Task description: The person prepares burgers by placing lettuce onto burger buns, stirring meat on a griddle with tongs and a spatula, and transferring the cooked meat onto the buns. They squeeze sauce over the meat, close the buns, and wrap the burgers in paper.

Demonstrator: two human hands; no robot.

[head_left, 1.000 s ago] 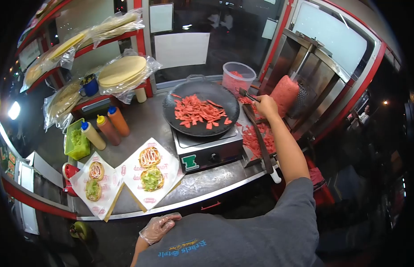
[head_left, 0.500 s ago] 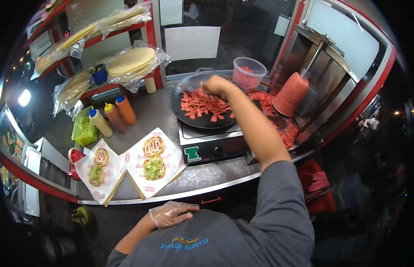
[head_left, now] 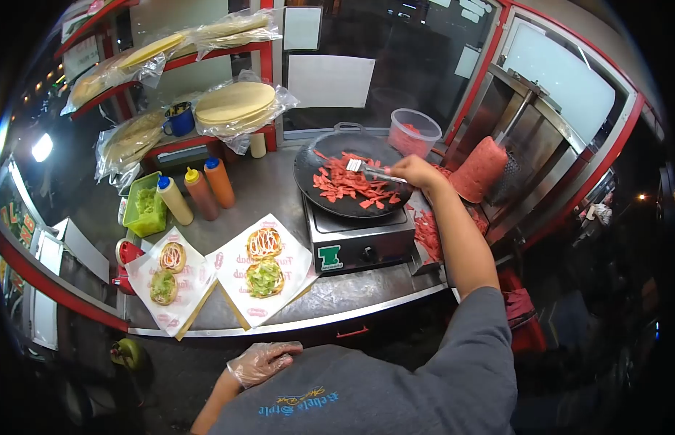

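Turning meat (head_left: pixel 341 190), apparently | right hand (head_left: pixel 417 172) clamped on fork (head_left: pixel 375 172), right edge of pan (head_left: pixel 308 170) | left hand (head_left: pixel 263 364) (gloved) unclenched | next: low sweep, presumably

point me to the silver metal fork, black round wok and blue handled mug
silver metal fork (head_left: pixel 372 171), head view, on its shaft
black round wok (head_left: pixel 307 168), head view, bare left inner side
blue handled mug (head_left: pixel 180 122), head view, on its body
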